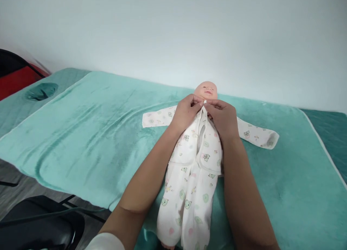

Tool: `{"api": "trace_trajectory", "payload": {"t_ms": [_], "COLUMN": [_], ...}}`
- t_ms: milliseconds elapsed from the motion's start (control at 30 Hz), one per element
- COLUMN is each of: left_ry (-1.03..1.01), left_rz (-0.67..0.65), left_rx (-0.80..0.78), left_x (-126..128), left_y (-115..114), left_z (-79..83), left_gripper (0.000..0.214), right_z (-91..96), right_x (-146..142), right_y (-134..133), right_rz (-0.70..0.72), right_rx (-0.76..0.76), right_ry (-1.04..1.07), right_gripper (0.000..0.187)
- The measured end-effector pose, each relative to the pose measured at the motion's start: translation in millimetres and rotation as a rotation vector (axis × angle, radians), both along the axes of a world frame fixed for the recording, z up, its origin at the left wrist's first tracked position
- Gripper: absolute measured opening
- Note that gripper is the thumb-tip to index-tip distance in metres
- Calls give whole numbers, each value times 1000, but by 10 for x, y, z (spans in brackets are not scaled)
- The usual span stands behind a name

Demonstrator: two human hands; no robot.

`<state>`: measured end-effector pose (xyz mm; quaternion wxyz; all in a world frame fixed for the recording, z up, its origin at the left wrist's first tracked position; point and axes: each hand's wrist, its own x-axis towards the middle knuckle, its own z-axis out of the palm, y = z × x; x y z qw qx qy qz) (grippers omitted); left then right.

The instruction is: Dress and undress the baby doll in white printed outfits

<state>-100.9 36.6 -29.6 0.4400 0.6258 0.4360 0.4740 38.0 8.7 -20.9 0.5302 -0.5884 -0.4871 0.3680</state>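
Observation:
A baby doll (pixel 206 89) lies on its back, its head toward the wall. It wears a white printed baby jacket (pixel 187 145) with the sleeves spread to both sides, and matching printed trousers (pixel 187 206). At the doll's neck, my left hand (pixel 187 112) pinches one side of the jacket's collar edge. My right hand (pixel 222 116) pinches the other side, the fingertips of both hands almost meeting. Below them the jacket front hangs slightly parted down the chest. Whatever fastening lies between my fingers is hidden.
A turquoise cloth (pixel 108 134) covers the padded bed, which has a face hole (pixel 41 91) at its left end. A white wall (pixel 173 37) rises behind. At lower left stands a black chair (pixel 40 224), and a red and black object (pixel 18 76) is at far left.

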Motion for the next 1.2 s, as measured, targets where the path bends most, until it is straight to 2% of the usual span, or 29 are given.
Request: {"api": "trace_trajectory", "payload": {"t_ms": [233,500,667,833,967,1033,1133,1200], "left_ry": [38,-20,-71,-158,-110,-66,8,46], "left_rz": [-17,-42,-37,-98,-92,-69,-25,-8], "left_rx": [22,-99,-118,-198,-166,-132,-80,-51], "left_x": [-18,-22,-20,-37,-57,-64,-65,-63], "left_y": [-36,-78,-94,-63,-29,-24,-29,-33], "left_z": [-11,41,52,56,28,11,3,5], "left_gripper": [30,32,33,32,28,24,18,16], "right_z": [62,118,128,97,86,85,69,48], "right_x": [8,-79,-87,-71,-45,-23,8,16], "right_y": [-67,-150,-168,-169,-171,-170,-161,-152], "right_rz": [93,89,93,107,110,96,44,-8], "right_rx": [-53,-71,-70,-56,-48,-42,-27,-2], "right_ry": [-146,-366,-389,-371,-371,-371,-375,-404], "right_gripper": [21,27,28,33,36,31,14,11]}}
